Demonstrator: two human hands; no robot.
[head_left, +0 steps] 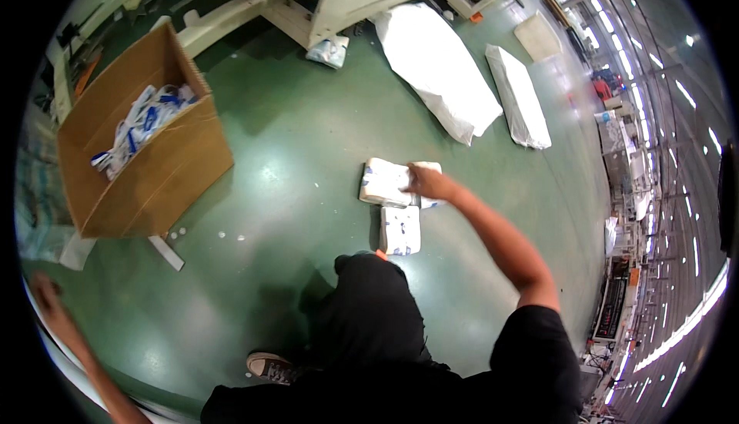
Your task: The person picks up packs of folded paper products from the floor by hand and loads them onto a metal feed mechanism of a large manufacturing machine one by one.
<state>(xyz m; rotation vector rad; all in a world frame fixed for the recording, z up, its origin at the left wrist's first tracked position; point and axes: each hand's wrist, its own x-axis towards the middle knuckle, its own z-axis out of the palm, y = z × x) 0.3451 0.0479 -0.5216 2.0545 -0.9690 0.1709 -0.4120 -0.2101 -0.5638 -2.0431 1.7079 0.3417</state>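
Note:
Several white packs with blue print lie together on the green floor in front of my knee. My right hand (pixel 428 182) reaches down over them, its fingers closed at the right edge of the upper left pack (pixel 384 180). Another pack (pixel 433 168) is partly hidden behind that hand. The nearest pack (pixel 401 231) lies just below, close to my knee. Out at the far left rim, my left hand (pixel 48 299) hangs low, away from the packs. Its fingers are dark and blurred, and I cannot make out anything in them.
An open cardboard box (pixel 165 170) with white and blue pieces stands at the left. A large white wrapped bundle (pixel 443 70) and a slimmer one (pixel 519 100) lie farther off. A small pack (pixel 329 52) sits by the machine frame (pixel 339 8). Small white scraps dot the floor.

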